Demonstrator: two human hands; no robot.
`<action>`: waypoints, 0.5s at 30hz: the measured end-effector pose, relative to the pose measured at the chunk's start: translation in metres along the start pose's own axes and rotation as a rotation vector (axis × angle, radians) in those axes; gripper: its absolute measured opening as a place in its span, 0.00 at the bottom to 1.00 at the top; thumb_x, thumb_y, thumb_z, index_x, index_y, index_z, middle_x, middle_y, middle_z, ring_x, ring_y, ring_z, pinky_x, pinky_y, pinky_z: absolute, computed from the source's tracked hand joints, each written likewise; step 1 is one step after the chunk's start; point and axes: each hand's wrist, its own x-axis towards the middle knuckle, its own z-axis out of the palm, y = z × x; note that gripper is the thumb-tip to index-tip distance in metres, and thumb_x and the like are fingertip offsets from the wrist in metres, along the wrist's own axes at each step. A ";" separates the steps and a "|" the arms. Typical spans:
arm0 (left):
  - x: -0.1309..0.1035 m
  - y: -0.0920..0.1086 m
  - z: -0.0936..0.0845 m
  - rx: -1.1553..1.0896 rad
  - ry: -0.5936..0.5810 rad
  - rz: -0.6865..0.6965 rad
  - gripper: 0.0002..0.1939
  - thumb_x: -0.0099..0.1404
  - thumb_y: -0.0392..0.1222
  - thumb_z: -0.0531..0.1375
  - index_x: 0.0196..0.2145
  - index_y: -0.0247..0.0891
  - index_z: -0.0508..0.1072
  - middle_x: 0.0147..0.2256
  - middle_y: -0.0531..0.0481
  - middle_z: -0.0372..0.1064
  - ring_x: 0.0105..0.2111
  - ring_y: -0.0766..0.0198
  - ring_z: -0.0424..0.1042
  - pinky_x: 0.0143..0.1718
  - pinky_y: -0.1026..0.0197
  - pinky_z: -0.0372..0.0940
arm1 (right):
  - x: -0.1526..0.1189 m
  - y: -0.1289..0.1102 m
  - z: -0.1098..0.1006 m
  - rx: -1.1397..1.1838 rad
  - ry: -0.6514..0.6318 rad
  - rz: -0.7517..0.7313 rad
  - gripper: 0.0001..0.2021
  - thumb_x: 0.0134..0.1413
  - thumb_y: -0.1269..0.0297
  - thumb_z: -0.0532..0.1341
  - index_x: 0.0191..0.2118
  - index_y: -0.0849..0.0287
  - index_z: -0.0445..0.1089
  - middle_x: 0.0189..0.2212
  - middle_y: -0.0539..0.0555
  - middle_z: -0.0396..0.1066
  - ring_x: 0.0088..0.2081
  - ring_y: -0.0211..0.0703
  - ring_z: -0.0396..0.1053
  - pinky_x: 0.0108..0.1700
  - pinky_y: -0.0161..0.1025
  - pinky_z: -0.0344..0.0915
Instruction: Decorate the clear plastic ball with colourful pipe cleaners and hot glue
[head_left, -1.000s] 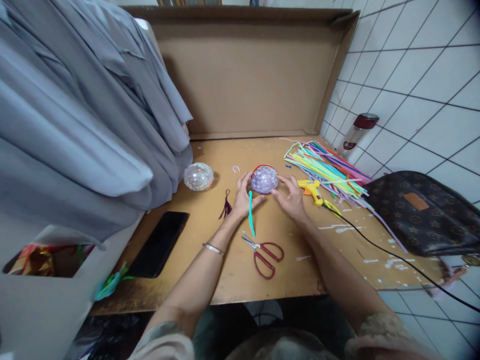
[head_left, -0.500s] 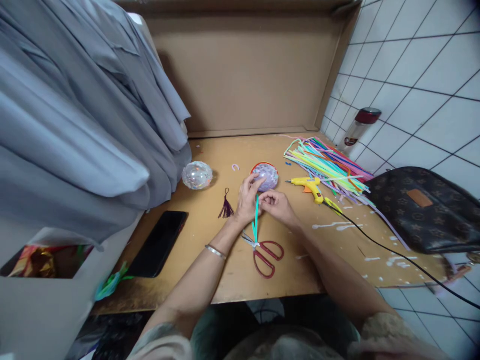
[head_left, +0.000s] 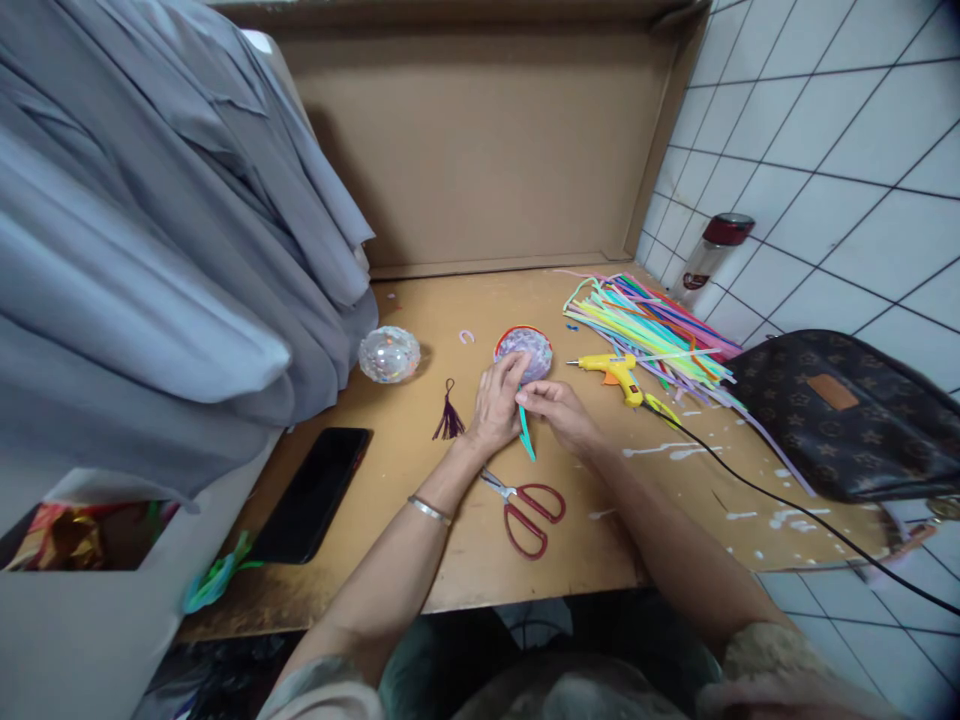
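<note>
My left hand [head_left: 498,400] has its fingers on the near side of a round purple piece [head_left: 530,345] with a red rim, gripping it against the table; the thumb is partly hidden. Thumb and fingertips of my right hand [head_left: 559,410] pinch a turquoise pipe cleaner [head_left: 526,432] right below the purple piece. The pipe cleaner is bent, with its lower end hanging toward me. Red-handled scissors [head_left: 525,505] lie open just below the hands. To the left of my left hand is a dark purple tassel [head_left: 450,415].
A clear ball [head_left: 389,354] sits at the left, above a black phone [head_left: 311,495]. To the right lie a yellow glue gun [head_left: 616,375] with its cord, a heap of coloured pipe cleaners [head_left: 652,325] and a dark bag [head_left: 862,430]. A jar [head_left: 712,255] stands by the tiled wall.
The turquoise pipe cleaner has been drawn up off the scissors, and its free end now swings to the right. My right hand stays close beside the left. The view has shifted slightly.
</note>
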 end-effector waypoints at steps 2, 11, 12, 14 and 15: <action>0.000 0.000 0.001 -0.086 0.009 -0.046 0.33 0.71 0.44 0.56 0.70 0.40 0.52 0.62 0.32 0.62 0.63 0.48 0.64 0.60 0.46 0.63 | 0.001 -0.003 -0.003 0.039 0.019 0.026 0.21 0.35 0.47 0.74 0.23 0.59 0.69 0.17 0.42 0.59 0.22 0.30 0.52 0.27 0.33 0.49; 0.005 -0.001 0.001 -0.958 0.107 -0.772 0.27 0.63 0.61 0.64 0.50 0.38 0.75 0.37 0.45 0.77 0.34 0.61 0.77 0.37 0.59 0.72 | 0.012 -0.013 -0.038 0.352 0.183 -0.081 0.16 0.44 0.60 0.75 0.29 0.55 0.67 0.24 0.44 0.71 0.23 0.33 0.68 0.26 0.32 0.66; 0.006 -0.001 0.000 -1.026 0.128 -0.821 0.27 0.62 0.63 0.64 0.47 0.37 0.76 0.35 0.47 0.77 0.30 0.63 0.76 0.34 0.60 0.71 | 0.013 -0.012 -0.041 0.376 0.198 -0.080 0.14 0.46 0.62 0.74 0.30 0.55 0.67 0.26 0.45 0.72 0.24 0.33 0.69 0.28 0.32 0.69; 0.009 -0.003 -0.001 -1.140 0.150 -0.899 0.28 0.59 0.65 0.66 0.43 0.37 0.78 0.32 0.49 0.76 0.25 0.66 0.74 0.30 0.62 0.69 | 0.015 -0.011 -0.045 0.422 0.212 -0.065 0.11 0.49 0.65 0.72 0.30 0.56 0.68 0.29 0.46 0.74 0.26 0.33 0.72 0.30 0.32 0.72; 0.010 -0.003 -0.002 -1.181 0.155 -0.928 0.28 0.57 0.65 0.66 0.42 0.36 0.78 0.31 0.49 0.76 0.24 0.67 0.73 0.29 0.62 0.68 | 0.015 -0.010 -0.046 0.444 0.212 -0.059 0.10 0.50 0.66 0.72 0.30 0.56 0.69 0.29 0.46 0.75 0.26 0.33 0.73 0.31 0.33 0.73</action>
